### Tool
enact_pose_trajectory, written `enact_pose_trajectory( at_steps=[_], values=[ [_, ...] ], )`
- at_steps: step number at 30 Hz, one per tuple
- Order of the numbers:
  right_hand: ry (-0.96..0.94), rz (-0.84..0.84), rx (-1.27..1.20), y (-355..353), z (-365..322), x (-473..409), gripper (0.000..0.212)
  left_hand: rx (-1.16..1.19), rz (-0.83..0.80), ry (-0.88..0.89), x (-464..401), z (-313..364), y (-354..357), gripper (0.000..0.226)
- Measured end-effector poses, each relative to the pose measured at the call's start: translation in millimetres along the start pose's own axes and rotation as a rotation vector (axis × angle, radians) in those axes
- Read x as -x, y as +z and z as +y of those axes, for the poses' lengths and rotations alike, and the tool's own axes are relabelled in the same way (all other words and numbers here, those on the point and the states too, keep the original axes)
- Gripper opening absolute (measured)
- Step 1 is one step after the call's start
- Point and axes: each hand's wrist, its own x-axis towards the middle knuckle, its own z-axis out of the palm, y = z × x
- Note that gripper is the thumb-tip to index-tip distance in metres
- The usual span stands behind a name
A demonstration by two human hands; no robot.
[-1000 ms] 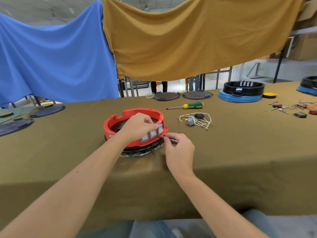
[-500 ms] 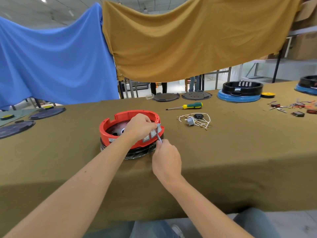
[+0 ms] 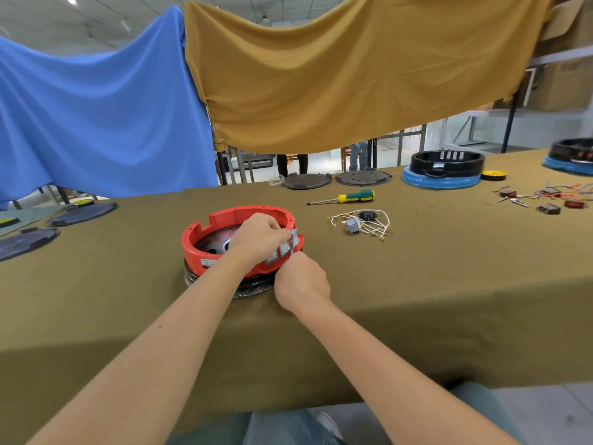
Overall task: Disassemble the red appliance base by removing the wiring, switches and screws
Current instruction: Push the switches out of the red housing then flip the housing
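Far left on the counter (image 3: pixel 449 284) lie dark round plates (image 3: pixel 29 242), well apart from your work. The red base (image 3: pixel 205 248) sits near the counter's near edge, a little left of centre, resting on a black ring wrapped in clear film (image 3: pixel 250 289).

Your left hand (image 3: pixel 260 239) reaches over the base's near-right rim, fingers curled and pinching at the top of the row of grey switches (image 3: pixel 284 248) set in that wall. Your right hand (image 3: pixel 301 281) is just beside it, pressed up against the switches from outside and below; its fingers curl in toward them, but its back hides what they hold, so I cannot tell whether that grip is closed on a tool or a switch.

The base looks like a stiff, light plastic shell, so it will likely slide on the cloth when you push; keep the left hand bearing down on the rim. The switches are probably small snap-in blocks with brittle tabs. Squeeze them at the short ends rather than prying at the faces, and push them out evenly.

Right of the base, a loose bundle of white wires (image 3: pixel 362 223) with small switch parts lies on the cloth. Beyond it rests a screwdriver (image 3: pixel 345 198) with a green and yellow handle. Farther right stand a black and blue base (image 3: pixel 444 170) and a scatter of small parts (image 3: pixel 542 200).
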Motion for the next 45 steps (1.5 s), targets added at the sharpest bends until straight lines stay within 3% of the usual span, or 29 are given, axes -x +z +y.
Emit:
enact_pose_trajectory(
  at_steps=[8,15,25,28,33,35,41,45],
  values=[
    [-0.288,0.116,0.450,-9.9,11.2,3.5,0.025,-0.008,0.014,-0.014,1.1,0.4,0.0,0.023],
    [-0.168,0.078,0.229,13.8,-0.6,-0.3,0.030,-0.026,0.019,-0.017,0.3,-0.2,-0.5,0.023],
    [-0.432,0.062,0.550,-38.2,29.8,-26.6,0.021,-0.015,0.028,-0.005,-0.2,-1.4,0.8,0.026],
    [-0.290,0.068,0.342,-21.5,18.5,-13.8,0.022,-0.034,0.035,-0.006,-0.6,-2.2,0.9,0.026],
    [0.149,-0.017,-0.490,17.6,-13.8,-7.0,0.032,-0.033,0.015,0.000,-1.4,-3.0,0.3,0.022],
    [0.224,-0.004,-0.675,18.5,-22.0,-13.1,0.032,-0.012,-0.010,0.000,-2.7,-3.7,-0.5,0.019],
    [0.055,-0.002,-0.255,17.6,-7.0,-9.3,0.033,0.049,-0.005,-0.010,-3.3,-5.0,0.8,0.019],
    [0.086,-0.033,-0.459,6.3,-1.9,-21.4,0.017,0.059,-0.004,-0.004,-3.6,-5.0,1.3,0.022]
  ],
)
